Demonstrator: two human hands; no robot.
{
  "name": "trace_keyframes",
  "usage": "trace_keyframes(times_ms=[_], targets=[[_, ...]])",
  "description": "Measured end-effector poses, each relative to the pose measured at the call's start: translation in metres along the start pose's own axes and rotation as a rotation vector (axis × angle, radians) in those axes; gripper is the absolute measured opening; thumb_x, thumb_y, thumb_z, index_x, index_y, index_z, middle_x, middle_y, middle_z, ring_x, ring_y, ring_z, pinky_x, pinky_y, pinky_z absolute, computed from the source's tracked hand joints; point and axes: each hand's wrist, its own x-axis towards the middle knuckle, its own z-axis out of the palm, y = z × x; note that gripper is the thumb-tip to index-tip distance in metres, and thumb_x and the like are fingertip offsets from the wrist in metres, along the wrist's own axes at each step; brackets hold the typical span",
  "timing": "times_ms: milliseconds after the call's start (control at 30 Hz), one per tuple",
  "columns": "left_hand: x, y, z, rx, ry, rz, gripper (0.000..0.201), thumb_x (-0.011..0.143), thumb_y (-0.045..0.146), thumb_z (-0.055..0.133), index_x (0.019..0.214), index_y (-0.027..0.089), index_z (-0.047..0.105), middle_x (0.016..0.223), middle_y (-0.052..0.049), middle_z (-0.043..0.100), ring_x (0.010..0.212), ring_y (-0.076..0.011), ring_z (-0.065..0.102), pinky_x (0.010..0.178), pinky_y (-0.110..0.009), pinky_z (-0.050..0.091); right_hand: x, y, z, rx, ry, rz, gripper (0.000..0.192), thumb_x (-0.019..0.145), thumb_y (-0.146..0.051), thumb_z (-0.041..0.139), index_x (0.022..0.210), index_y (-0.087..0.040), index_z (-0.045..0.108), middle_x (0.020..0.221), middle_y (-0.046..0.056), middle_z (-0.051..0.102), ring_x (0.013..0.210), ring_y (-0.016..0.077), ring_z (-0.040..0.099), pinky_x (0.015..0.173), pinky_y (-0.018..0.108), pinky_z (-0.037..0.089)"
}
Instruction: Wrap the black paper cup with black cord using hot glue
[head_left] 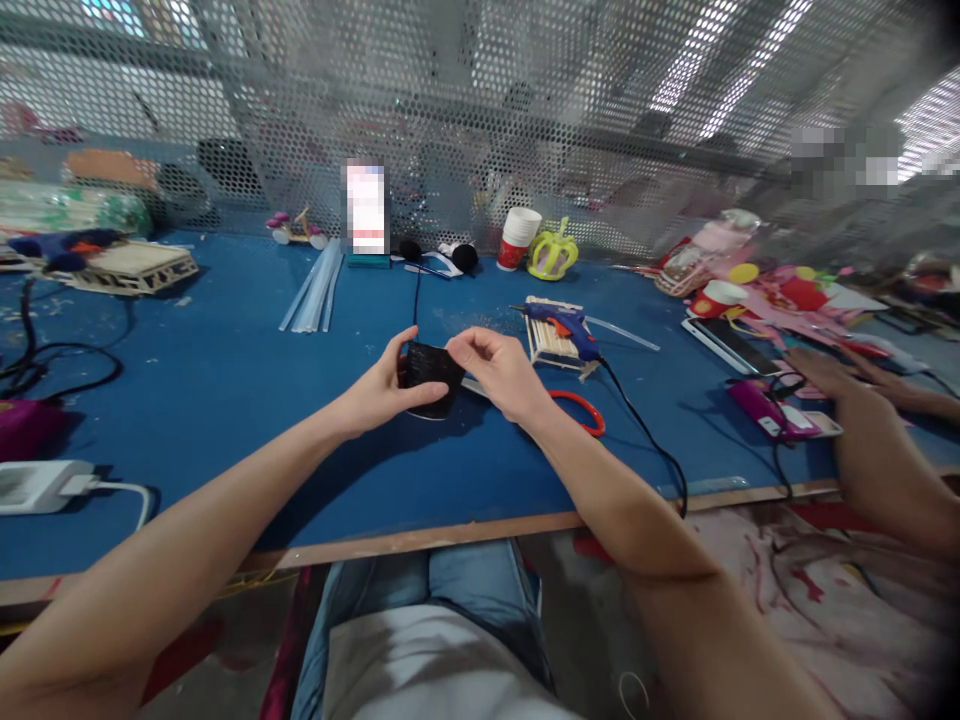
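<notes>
Blue felt is covering the table, which is running up to a perforated metal screen at the far side, and loose craft things are lying all over it. At the far left a flat wooden grid piece is sitting near a bundle of clear glue sticks. Toward the middle, the left hand is cupping a small black piece from the left and below, thumb raised over its top edge, fingers partly curled under it. The right hand is pinching the piece's upper right corner between thumb and forefinger, the other fingers folded in. The piece is being held just above the table, near its centre; its long axis seems to be running left to right, its broad face tilting up toward the camera. Holding it well looks to call for a light, steady pinch at both ends so the piece is not creasing. Further right, red-handled scissors are lying just behind the right wrist, a blue glue gun is resting on a stick-built rack, and another person's hand is reaching over a magenta device.
</notes>
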Motion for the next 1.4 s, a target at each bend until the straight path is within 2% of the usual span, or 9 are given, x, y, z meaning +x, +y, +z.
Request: trace_keyframes(times_ms=[133, 300, 400, 500, 600, 767, 933, 1200, 1400], targets=[[-0.001, 0.007, -0.006, -0.144, -0.055, -0.048, 0.085, 0.066, 0.033, 0.074, 0.136, 0.023, 0.027, 0.121, -0.009, 0.053, 0.109, -0.0236, 0.053, 0.093, -0.037, 0.044, 0.003, -0.006, -0.009, 0.075, 0.001, 0.012, 0.042, 0.086, -0.054, 0.042, 0.083, -0.018, 0.063, 0.085, 0.004, 0.064, 0.082, 0.0133, 0.058, 0.075, 0.028, 0.045], [-0.004, 0.011, -0.006, -0.205, -0.100, -0.102, 0.082, 0.066, 0.031, 0.073, 0.135, 0.025, 0.030, 0.121, -0.009, 0.054, 0.110, -0.0259, 0.054, 0.086, -0.035, 0.048, 0.001, -0.006, -0.008, -0.111, -0.046, -0.043, 0.034, 0.080, -0.050, 0.054, 0.069, -0.018, 0.055, 0.065, -0.002, 0.054, 0.062, 0.0097, 0.047, 0.061, 0.025, 0.039], [-0.005, 0.009, -0.005, -0.232, -0.108, -0.125, 0.076, 0.068, 0.032, 0.071, 0.134, 0.026, 0.034, 0.125, -0.009, 0.053, 0.110, -0.0261, 0.054, 0.084, -0.033, 0.049, 0.000, -0.005, -0.003, -0.154, 0.007, -0.048, 0.035, 0.082, -0.049, 0.052, 0.067, -0.018, 0.054, 0.060, -0.003, 0.049, 0.058, 0.0092, 0.043, 0.057, 0.025, 0.036], [-0.004, 0.006, -0.005, -0.252, -0.115, -0.141, 0.070, 0.070, 0.033, 0.069, 0.132, 0.027, 0.037, 0.129, -0.008, 0.051, 0.112, -0.0262, 0.053, 0.084, -0.033, 0.049, 0.000, -0.006, -0.003, -0.130, 0.027, -0.068, 0.038, 0.087, -0.048, 0.044, 0.069, -0.017, 0.057, 0.064, -0.001, 0.054, 0.063, 0.0102, 0.047, 0.063, 0.025, 0.038], [-0.004, 0.006, -0.007, -0.271, -0.107, -0.150, 0.067, 0.071, 0.032, 0.069, 0.130, 0.027, 0.039, 0.130, -0.007, 0.050, 0.111, -0.0256, 0.054, 0.082, -0.031, 0.050, 0.002, -0.008, -0.010, -0.089, -0.033, -0.076, 0.042, 0.090, -0.047, 0.037, 0.075, -0.017, 0.062, 0.074, 0.002, 0.061, 0.072, 0.0116, 0.053, 0.071, 0.026, 0.041], [-0.003, 0.008, -0.008, -0.280, -0.098, -0.132, 0.069, 0.070, 0.031, 0.069, 0.132, 0.027, 0.037, 0.127, -0.007, 0.052, 0.106, -0.0236, 0.056, 0.077, -0.029, 0.050, 0.003, -0.009, -0.019, -0.142, -0.108, -0.064, 0.028, 0.083, -0.043, 0.053, 0.082, -0.017, 0.061, 0.079, 0.002, 0.062, 0.073, 0.0120, 0.055, 0.070, 0.027, 0.043], [-0.003, 0.009, -0.005, -0.249, -0.071, -0.109, 0.071, 0.070, 0.031, 0.068, 0.133, 0.027, 0.035, 0.124, -0.009, 0.052, 0.102, -0.0244, 0.057, 0.078, -0.033, 0.050, 0.002, -0.009, -0.017, -0.203, -0.085, -0.079, 0.020, 0.081, -0.037, 0.056, 0.077, -0.017, 0.057, 0.073, 0.000, 0.059, 0.065, 0.0101, 0.051, 0.063, 0.026, 0.043], [-0.002, 0.006, -0.001, -0.313, 0.001, -0.086, 0.069, 0.069, 0.030, 0.068, 0.131, 0.026, 0.037, 0.121, -0.008, 0.053, 0.104, -0.0234, 0.055, 0.081, -0.033, 0.048, -0.001, 0.001, -0.003, -0.475, 0.162, -0.508, 0.010, 0.086, -0.022, 0.049, 0.077, -0.021, 0.051, 0.078, 0.003, 0.055, 0.076, 0.0136, 0.053, 0.070, 0.029, 0.045], [-0.001, 0.004, 0.001, -0.347, 0.048, -0.051, 0.066, 0.069, 0.029, 0.067, 0.129, 0.027, 0.038, 0.126, -0.006, 0.050, 0.111, -0.0234, 0.051, 0.086, -0.034, 0.046, -0.003, 0.011, 0.004, -0.536, 0.256, -0.683, 0.007, 0.086, -0.018, 0.050, 0.086, -0.022, 0.056, 0.087, 0.005, 0.060, 0.087, 0.0160, 0.057, 0.079, 0.033, 0.048]])
